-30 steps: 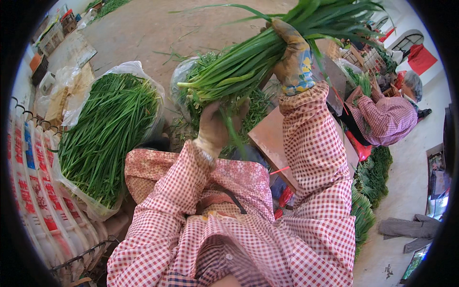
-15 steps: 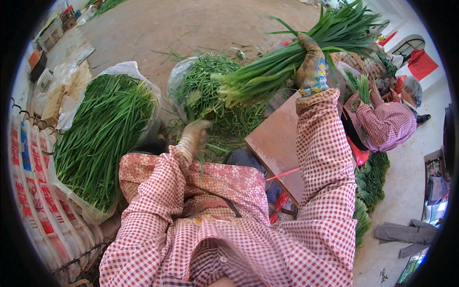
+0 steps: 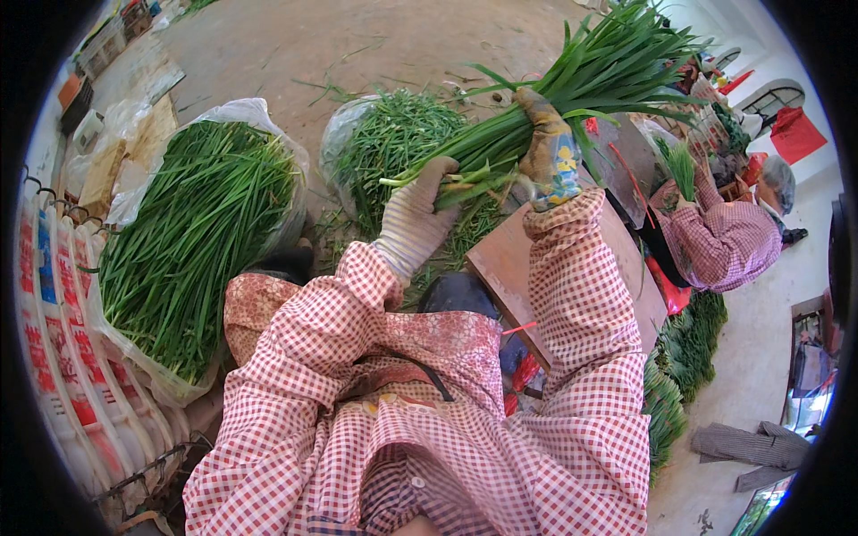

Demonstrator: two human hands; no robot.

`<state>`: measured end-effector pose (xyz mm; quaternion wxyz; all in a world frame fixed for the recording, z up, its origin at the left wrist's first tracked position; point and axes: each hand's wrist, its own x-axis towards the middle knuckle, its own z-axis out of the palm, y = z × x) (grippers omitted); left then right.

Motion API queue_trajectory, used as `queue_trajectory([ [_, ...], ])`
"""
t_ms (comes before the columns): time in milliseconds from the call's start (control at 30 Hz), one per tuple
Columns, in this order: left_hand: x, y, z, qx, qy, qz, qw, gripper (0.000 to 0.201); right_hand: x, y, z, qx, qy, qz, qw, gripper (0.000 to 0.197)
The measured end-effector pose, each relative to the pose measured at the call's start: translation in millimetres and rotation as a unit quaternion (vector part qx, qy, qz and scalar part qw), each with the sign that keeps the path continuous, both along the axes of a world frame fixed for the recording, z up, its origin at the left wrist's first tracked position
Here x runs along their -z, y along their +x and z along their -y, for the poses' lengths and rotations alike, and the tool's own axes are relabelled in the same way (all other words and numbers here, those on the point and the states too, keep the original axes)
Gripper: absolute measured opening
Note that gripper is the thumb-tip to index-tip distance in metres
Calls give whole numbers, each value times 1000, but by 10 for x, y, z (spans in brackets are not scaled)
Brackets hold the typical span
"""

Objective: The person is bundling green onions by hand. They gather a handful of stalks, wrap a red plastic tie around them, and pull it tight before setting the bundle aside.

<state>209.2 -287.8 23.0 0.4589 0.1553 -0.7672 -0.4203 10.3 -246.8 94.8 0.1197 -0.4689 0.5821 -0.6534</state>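
brown floor (image 3: 447, 45) lies beyond; right hand (image 3: 547, 152) grips the green bunch (image 3: 608, 80), left hand (image 3: 417, 216) apparently pinches its lower stalks (image 3: 487, 143), perhaps sorting them; next move calls for steady holding.

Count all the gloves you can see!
2: a striped glove on the left hand and a stained glove on the right hand, which grips the greens. The other person may wear some too; too small to tell.
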Motion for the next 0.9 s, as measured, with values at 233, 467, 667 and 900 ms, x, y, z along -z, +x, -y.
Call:
queue_trajectory([
  [233,182,243,114,53,-82,128,987,39,122,-25,131,-9,-21,178,984,28],
  [467,1436,719,119,105,39,553,826,42,-367,-304,145,53,-3,202,978,29],
  [667,1613,754,159,40,-72,708,702,44,-571,-515,170,-1,-63,104,993,28],
  [900,367,179,344,482,564,92,665,47,320,151,220,43,-46,-225,972,32],
])
